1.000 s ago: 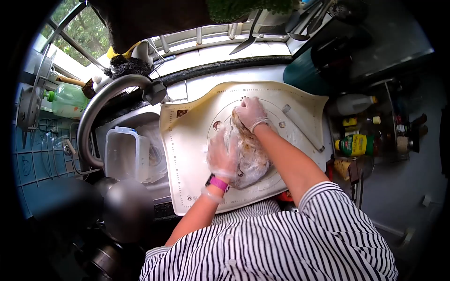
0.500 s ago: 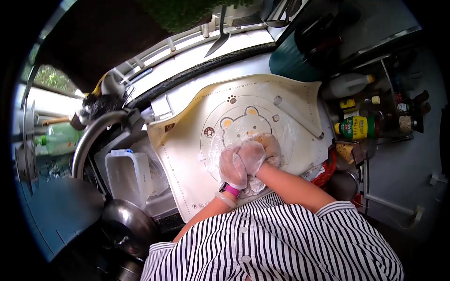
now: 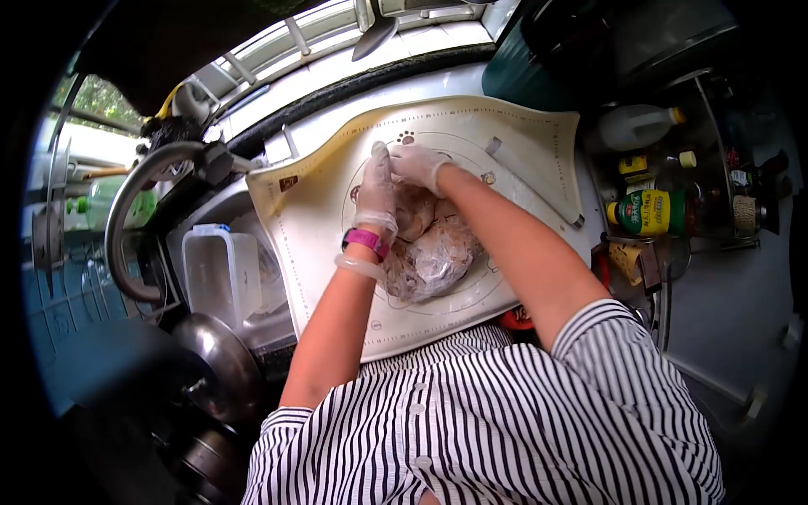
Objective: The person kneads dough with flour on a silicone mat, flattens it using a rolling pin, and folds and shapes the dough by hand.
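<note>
A brownish dough-like mass, dusted with white, lies folded on a cream mat with printed circles and paw marks. My left hand, in a clear glove, rests along the left of the mass's far end, its fingers close together and pointing away from me. Beside it, my gloved right hand curls over that far end, its fingers bent and partly hidden. A pale rolling pin lies at the mat's right side.
At the left, a clear plastic container sits in the sink under a curved faucet. Bottles stand on a rack at the right. A metal bowl is at the lower left, and a teal bin stands behind the mat.
Both hands have moved from the near part of the mat to the far end of the mass. The mass now reaches farther away from me, and the view has shifted.
</note>
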The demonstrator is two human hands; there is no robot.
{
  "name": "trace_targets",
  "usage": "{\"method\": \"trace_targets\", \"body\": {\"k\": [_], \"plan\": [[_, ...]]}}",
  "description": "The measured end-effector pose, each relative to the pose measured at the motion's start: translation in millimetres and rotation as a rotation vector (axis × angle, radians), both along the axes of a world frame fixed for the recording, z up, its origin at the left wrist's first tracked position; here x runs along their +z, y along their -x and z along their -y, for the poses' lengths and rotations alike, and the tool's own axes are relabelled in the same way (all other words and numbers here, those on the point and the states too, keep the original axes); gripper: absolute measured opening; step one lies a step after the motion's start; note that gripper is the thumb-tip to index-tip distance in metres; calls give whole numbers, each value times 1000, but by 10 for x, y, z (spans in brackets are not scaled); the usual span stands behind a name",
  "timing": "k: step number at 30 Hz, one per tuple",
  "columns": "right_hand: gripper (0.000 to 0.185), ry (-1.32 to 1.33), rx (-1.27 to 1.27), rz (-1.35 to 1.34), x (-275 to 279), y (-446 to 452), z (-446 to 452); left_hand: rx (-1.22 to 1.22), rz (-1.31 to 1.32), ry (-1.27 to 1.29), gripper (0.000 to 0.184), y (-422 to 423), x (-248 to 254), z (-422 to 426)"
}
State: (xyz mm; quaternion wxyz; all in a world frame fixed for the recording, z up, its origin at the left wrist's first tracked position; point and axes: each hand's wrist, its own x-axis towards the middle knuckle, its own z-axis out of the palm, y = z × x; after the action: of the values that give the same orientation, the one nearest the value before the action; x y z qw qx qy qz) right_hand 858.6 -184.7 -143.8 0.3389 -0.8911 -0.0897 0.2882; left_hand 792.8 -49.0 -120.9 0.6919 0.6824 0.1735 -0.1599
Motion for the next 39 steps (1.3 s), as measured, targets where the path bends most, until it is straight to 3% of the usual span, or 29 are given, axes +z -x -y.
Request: {"method": "trace_targets", "body": {"k": [1, 2, 3, 5, 6, 7, 8, 10, 11, 12, 14, 18, 20, 22, 25, 27, 29, 30, 31, 32, 34, 35, 36, 37, 39], "plan": [[53, 101, -31, 129, -174, 140, 248, 24, -143, 187, 70, 8, 274, 5], [59, 201, -66, 259, -362, 265, 467, -22, -174, 36, 67, 9, 237, 4], [59, 196, -60, 270, -287, 386, 532, -274, -15, -226, 64, 102, 261, 2], [55, 60, -453, 25, -59, 811, 543, -431, 105, -484, 49, 347, 250, 48], [46, -89, -363, 284, 130, 1065, 461, -505, 573, -923, 41, 687, 176, 99], [34, 186, -153, 476, 342, 1327, 324, -466, 495, -940, 36, 967, 253, 127], [26, 233, -118, 543, 509, 1593, 187, -260, 433, -725, 34, 1239, 292, 107], [24, 307, 17, 465, 874, 1919, 12, -119, 652, -855, 32, 1755, 18, 54], [21, 207, 0, 564, 758, 2083, -20, -245, 568, -869, 42, 1944, -99, -44], [21, 201, 2, 558, 538, 2163, -36, -113, 746, -924, 45, 1977, -57, 18], [19, -181, -125, 766, 103, 2221, -59, -154, 743, -1033, 47, 1991, -156, -30], [21, -102, -169, 647, -28, 1703, -57, -196, 638, -993, 42, 1516, -231, -38], [23, -147, -246, 645, -111, 1361, -83, -145, 561, -996, 29, 1157, -147, 19], [27, -73, -404, 528, -148, 992, -131, -62, 583, -1029, 27, 835, -288, 64], [31, -35, -413, 435, -210, 416, -156, -98, 373, -1153, 35, 368, -387, 49], [32, -12, -389, 538, -329, 95, -200, -112, 225, -1048, 46, 20, -410, 24], [34, 13, -370, 638, -353, -72, -213, -82, 292, -1019, 49, -194, -649, -68], [35, 78, -314, 584, -277, -74, -206, -60, 345, -982, 53, -180, -578, -69], [37, 145, -258, 541, -185, -69, -195, -2, 106, -820, 56, -159, -460, -52], [37, 144, -257, 556, -83, -42, -188, 6, 119, -819, 56, -106, -394, -65], [44, 315, -27, 18, 313, 146, -162, 97, 89, -394, 53, 180, -303, -126], [47, 327, 69, -8, 590, 331, -111, 68, 92, -279, 52, 423, -134, -157], [42, 299, 123, 88, 910, 636, -52, 10, 126, -404, 48, 704, 93, -173], [34, 246, 125, 205, 992, 948, -20, -49, 444, -548, 42, 1019, 237, -141], [27, 242, 201, 413, 1059, 1532, 45, -61, 572, -728, 34, 1515, 290, -109]]}}
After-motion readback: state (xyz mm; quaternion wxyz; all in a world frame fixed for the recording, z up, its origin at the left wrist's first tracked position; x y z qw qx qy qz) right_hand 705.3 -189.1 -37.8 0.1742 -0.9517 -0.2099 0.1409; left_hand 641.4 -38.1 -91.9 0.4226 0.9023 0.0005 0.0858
